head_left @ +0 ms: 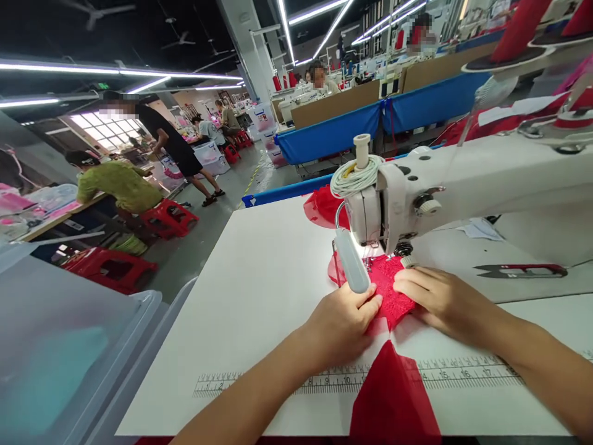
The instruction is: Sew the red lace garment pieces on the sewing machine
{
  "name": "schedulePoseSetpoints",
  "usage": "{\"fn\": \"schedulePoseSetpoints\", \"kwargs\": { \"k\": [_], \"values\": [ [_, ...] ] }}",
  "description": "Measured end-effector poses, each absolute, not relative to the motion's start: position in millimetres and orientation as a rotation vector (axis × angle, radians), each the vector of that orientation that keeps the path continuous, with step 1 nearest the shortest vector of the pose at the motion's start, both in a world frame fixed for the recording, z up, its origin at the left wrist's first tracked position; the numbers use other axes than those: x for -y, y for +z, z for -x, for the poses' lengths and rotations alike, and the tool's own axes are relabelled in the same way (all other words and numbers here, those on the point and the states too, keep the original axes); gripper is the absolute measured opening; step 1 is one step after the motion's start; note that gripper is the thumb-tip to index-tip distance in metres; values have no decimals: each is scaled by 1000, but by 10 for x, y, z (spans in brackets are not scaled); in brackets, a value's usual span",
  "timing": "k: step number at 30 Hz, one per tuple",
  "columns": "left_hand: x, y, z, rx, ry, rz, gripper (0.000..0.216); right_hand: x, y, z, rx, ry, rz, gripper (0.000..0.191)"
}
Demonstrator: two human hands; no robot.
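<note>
"As the sewing machine (pixel 426 185) is reaching across the white desk (pixel 254 278) from the right, where is the red lace fabric (pixel 391 284) lying?"

"It's lying under the machine's head, and the gray lamp (pixel 353 262) is hanging just beside it on the left."

"What is the left hand (pixel 340 324) doing?"

"It's resting palm down at the lace's near left edge, thumb and forefinger drawing close together on the cloth. I can't tell whether they're pinching it or only pressing."

"And the right hand (pixel 438 300)?"

"It's bending its fingers at the lace's right edge, close side by side. The thumb is mostly hiding, so I can't tell whether it's pinching there."

"What else is lying about?"

"A plain red cloth panel (pixel 391 395) is lying in front of the hands, covering part of the printed ruler scale (pixel 231 383). Another red piece (pixel 324 207) is lying behind the lamp. Thread snips (pixel 521 271) are resting to the right, beyond the right forearm, and a white cable coil (pixel 345 182) is circling a post on the machine's head."

"Who's working beyond?"

"On the left, a person in a green top (pixel 120 185) is sitting on a red stool (pixel 169 216); someone in black (pixel 173 136) is standing nearby. A translucent plastic bin (pixel 69 296) is standing just beside our desk."
</note>
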State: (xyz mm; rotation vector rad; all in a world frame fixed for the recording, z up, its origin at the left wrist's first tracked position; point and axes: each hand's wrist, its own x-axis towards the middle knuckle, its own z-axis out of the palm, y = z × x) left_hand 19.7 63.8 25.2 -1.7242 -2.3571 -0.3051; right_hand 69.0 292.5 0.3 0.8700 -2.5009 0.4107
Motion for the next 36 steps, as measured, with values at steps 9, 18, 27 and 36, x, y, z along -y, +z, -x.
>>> {"fn": "schedulePoseSetpoints", "kwargs": {
  "k": [9, 18, 27, 36],
  "values": [
    [-633, 359, -278, 2525, -253, 1652, 92, -2876, 83, -695, 2479, 338, -849, 32],
    [-648, 330, -285, 2491, -217, 1623, 91, -2872, 67, -676, 2465, 301, -822, 28],
    [-655, 309, -251, 2429, -228, 1575, 92, -2868, 55, -652, 2438, 243, -806, 28],
    [-606, 288, -171, 2452, -49, 1557, 70, -2862, 12, -605, 2422, 206, -762, 31]
  ]
}}
